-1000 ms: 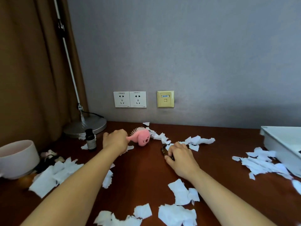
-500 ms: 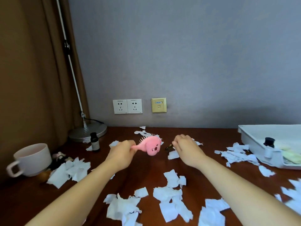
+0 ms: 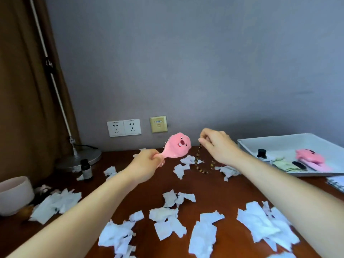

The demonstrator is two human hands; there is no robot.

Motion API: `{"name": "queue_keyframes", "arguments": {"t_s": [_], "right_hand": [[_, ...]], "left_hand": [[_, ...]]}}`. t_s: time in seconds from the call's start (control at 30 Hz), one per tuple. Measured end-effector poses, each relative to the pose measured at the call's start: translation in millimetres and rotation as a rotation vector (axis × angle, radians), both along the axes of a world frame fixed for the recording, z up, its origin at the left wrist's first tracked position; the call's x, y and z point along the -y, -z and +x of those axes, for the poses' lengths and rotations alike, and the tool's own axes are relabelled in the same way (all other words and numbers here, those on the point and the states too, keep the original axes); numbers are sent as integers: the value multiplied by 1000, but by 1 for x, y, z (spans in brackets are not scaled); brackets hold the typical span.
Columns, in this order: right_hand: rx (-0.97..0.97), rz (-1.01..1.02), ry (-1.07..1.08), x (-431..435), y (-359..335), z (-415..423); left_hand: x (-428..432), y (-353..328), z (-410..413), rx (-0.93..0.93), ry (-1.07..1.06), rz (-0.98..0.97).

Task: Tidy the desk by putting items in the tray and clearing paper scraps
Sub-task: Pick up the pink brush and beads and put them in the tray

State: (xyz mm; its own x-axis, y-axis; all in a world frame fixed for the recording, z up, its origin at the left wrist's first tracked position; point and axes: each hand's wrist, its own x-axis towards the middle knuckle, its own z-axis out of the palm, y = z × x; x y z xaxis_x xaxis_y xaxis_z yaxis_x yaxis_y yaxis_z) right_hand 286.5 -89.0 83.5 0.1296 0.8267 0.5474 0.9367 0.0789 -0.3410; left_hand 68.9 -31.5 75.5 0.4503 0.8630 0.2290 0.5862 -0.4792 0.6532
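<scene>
My left hand (image 3: 147,162) grips the handle of a pink cartoon-faced hairbrush (image 3: 177,145), held up above the brown desk. My right hand (image 3: 217,144) pinches a string of dark brown beads (image 3: 202,165) that dangles in a loop above the desk. A white tray (image 3: 247,148) sits at the right; it holds a pink item (image 3: 310,157), a small black cap (image 3: 261,153) and a pale green striped cloth (image 3: 284,163). Torn white paper scraps (image 3: 167,218) lie scattered over the desk.
A lamp base (image 3: 81,158) and its slanted pole stand at the back left beside a brown curtain. A small dark bottle (image 3: 86,169) stands near it. A white cup (image 3: 14,194) sits at the left edge. A spiral notebook (image 3: 337,183) lies by the tray.
Both hands rose off the desk and moved right. The left lifted the pink hairbrush; the right picked up the bead string, which now hangs from its fingers. The view shifted towards the tray.
</scene>
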Motion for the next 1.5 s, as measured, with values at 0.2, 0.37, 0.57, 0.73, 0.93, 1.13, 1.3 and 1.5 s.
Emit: {"name": "queue_keyframes", "arguments": {"t_s": [0.2,0.37,0.57,0.73,0.93,1.13,1.3,1.5], "right_hand": [[58,-9,71,34,-21,61],[72,-23,176,62,-28,119],[69,-7,297,84,-32,176],[61,-6,394,99,-36,221],[-10,-63,522,95,-23,274],[-29,-87,631,90,-11,318],[-4,-121,719,92,-1,347],[6,-218,723,99,12,365]], "left_hand": [[22,-16,59,45,174,-64],[31,-24,113,113,255,-104],[29,-29,177,137,292,-47],[23,-35,242,144,282,-27],[15,-32,328,-40,242,38],[10,-12,406,-123,171,-7],[12,-6,459,-50,92,-17],[11,16,488,-54,68,-38]]}}
